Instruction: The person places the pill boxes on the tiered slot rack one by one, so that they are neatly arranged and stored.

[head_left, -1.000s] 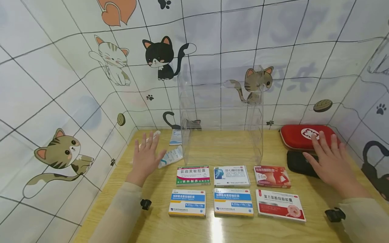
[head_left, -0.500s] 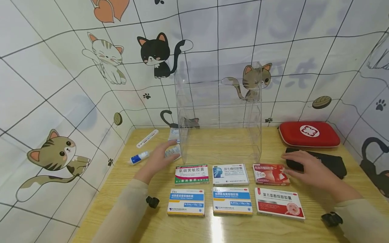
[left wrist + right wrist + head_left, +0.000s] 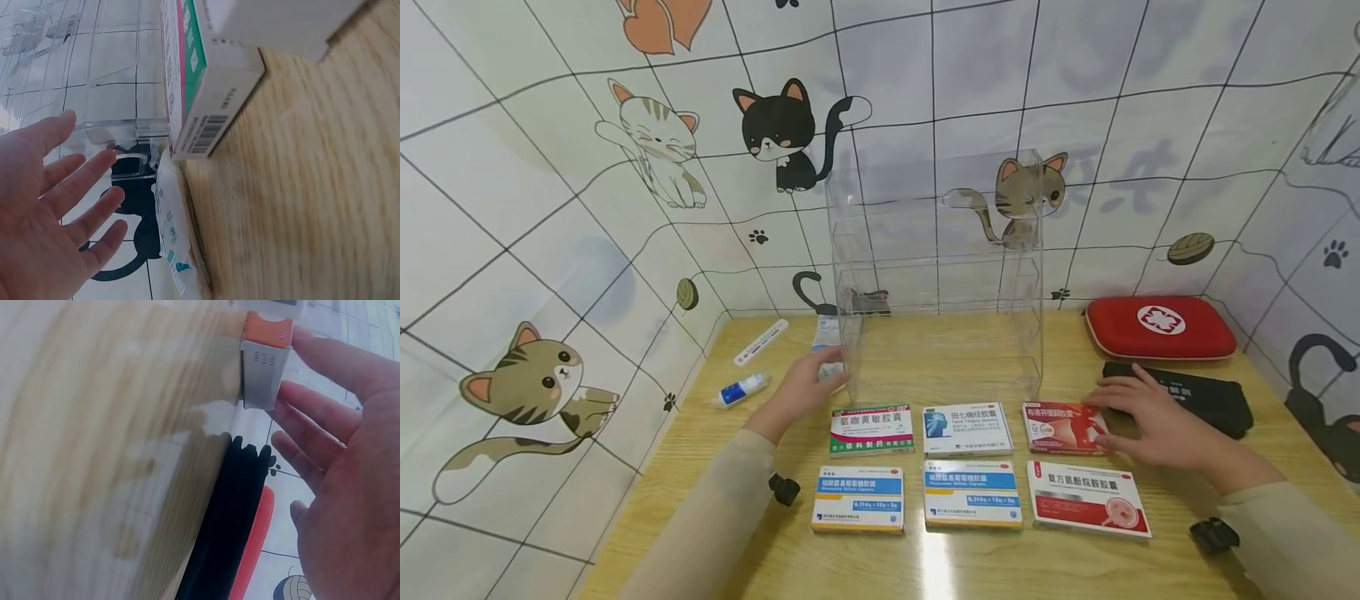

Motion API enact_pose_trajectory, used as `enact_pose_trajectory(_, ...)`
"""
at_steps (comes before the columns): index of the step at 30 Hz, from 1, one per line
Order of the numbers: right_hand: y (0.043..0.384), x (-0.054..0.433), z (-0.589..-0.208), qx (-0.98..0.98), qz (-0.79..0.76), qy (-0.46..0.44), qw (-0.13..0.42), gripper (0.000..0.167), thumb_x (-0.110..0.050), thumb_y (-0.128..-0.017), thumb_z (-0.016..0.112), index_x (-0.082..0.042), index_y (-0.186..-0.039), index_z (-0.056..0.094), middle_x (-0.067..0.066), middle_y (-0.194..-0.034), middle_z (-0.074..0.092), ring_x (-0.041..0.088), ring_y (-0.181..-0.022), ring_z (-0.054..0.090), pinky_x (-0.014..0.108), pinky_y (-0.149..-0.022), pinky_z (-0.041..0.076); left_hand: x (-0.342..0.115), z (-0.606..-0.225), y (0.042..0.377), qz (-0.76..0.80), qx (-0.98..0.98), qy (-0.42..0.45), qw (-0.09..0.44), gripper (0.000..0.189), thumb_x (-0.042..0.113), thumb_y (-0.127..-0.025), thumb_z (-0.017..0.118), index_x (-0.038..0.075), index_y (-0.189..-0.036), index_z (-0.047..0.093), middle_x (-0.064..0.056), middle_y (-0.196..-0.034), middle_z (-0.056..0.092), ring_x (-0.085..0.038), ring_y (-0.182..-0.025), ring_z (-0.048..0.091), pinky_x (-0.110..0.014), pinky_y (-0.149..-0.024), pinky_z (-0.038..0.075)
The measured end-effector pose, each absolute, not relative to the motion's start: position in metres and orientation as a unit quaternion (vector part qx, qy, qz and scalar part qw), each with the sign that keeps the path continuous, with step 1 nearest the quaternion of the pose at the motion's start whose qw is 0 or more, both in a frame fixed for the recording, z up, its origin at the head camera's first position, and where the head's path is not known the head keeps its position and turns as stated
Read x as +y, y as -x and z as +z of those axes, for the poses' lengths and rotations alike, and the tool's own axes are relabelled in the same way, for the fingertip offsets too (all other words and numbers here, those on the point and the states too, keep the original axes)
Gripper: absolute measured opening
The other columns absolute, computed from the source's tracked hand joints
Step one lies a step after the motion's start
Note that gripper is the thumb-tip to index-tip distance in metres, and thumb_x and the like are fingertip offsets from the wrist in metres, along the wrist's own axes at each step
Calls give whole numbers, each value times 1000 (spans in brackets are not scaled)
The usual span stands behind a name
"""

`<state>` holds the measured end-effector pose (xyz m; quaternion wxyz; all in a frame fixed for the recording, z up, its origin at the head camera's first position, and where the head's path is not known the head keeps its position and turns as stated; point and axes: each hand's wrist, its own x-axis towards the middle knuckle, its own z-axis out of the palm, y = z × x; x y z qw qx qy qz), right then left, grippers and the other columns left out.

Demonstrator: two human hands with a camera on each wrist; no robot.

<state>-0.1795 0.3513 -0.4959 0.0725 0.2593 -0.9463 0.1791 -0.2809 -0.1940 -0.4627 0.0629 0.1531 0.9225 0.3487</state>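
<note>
My left hand [image 3: 805, 387] reaches to the left front edge of the clear acrylic rack [image 3: 936, 387], fingers extended, holding nothing. Beside it lies a white-and-blue packet [image 3: 175, 228], partly hidden by the hand in the head view. Just right of that hand is a pink-and-green capsule box [image 3: 871, 431]. My right hand [image 3: 1157, 425] hovers at the right end of a red medicine box [image 3: 1060, 428], thumb and fingers spread loosely around that end. In the right wrist view, the fingertips [image 3: 284, 403] come right up to the box end [image 3: 262, 375], which still sits on the table.
A white-and-blue box [image 3: 967, 428] completes the back row. In front are two blue-and-white boxes [image 3: 858, 500] [image 3: 973, 495] and a red-and-white box [image 3: 1088, 500]. A black pouch [image 3: 1213, 404] and red first-aid case [image 3: 1195, 329] lie right; a tube [image 3: 743, 390] and thermometer [image 3: 761, 342] left.
Both hands have come down from raised, spread poses: the left moved right to the packet beside the rack, the right moved left to the red medicine box. The boxes have stayed in place.
</note>
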Motion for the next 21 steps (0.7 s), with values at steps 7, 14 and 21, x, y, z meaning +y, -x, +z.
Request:
enact_pose_trajectory(7, 175, 349, -490, -954, 199, -213, 73, 67, -37, -68, 96, -13, -125, 72, 10, -122, 65, 31, -118, 50, 64, -107, 40, -190, -461, 284, 349, 924, -147, 54, 54, 32, -100, 70, 12, -148, 55, -11, -143, 63, -32, -136, 56, -55, -113, 47)
enact_pose_trajectory(14, 165, 350, -476, -960, 213, -163, 78, 50, -22, -76, 93, -21, -122, 72, 5, -118, 69, 25, -109, 60, 51, -90, 56, -191, -463, 284, 346, 926, -141, 54, 54, 35, -99, 72, 10, -145, 58, -10, -142, 63, -33, -137, 56, -55, -113, 46)
enact_pose_trajectory(21, 161, 336, -444, -941, 224, -193, 162, 40, -6, -76, 90, -22, -111, 78, -5, -109, 70, -1, -84, 58, 9, -71, 49, -191, -460, 280, 338, 931, -125, 51, 55, 44, -97, 72, 16, -143, 60, -8, -144, 63, -32, -136, 56, -53, -113, 48)
